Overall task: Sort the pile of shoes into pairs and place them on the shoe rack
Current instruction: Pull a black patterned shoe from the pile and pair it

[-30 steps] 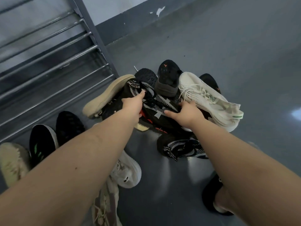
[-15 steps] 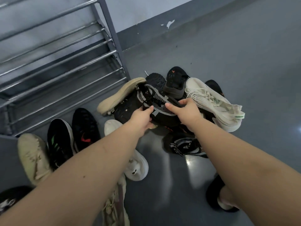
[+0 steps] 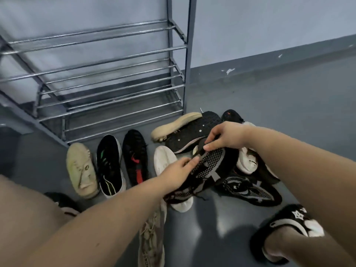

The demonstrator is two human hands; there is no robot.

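Observation:
Both hands hold a black knit sneaker with grey and white pattern [image 3: 210, 166], lifted above the pile. My left hand [image 3: 179, 170] grips its near side and my right hand [image 3: 223, 137] pinches its collar. Its matching sneaker [image 3: 250, 189] lies on the floor below to the right. The pile behind holds an overturned black-soled shoe [image 3: 194, 132], a beige sole [image 3: 173, 126], a black shoe with an orange mark [image 3: 231, 115] and a white sneaker [image 3: 247, 160]. The metal shoe rack [image 3: 107, 81] stands at the back left, its rails bare.
On the floor before the rack lie a cream shoe [image 3: 82, 170], a black shoe with green marks [image 3: 109, 166], a black and red shoe [image 3: 135, 157], a white shoe [image 3: 165, 160] and a beige laced shoe [image 3: 152, 241]. My foot in a black slipper [image 3: 285, 230] is at the lower right.
The patterned black sneaker has come up off the pile toward me, held in both hands. The view has swung left and up, showing more of the rack.

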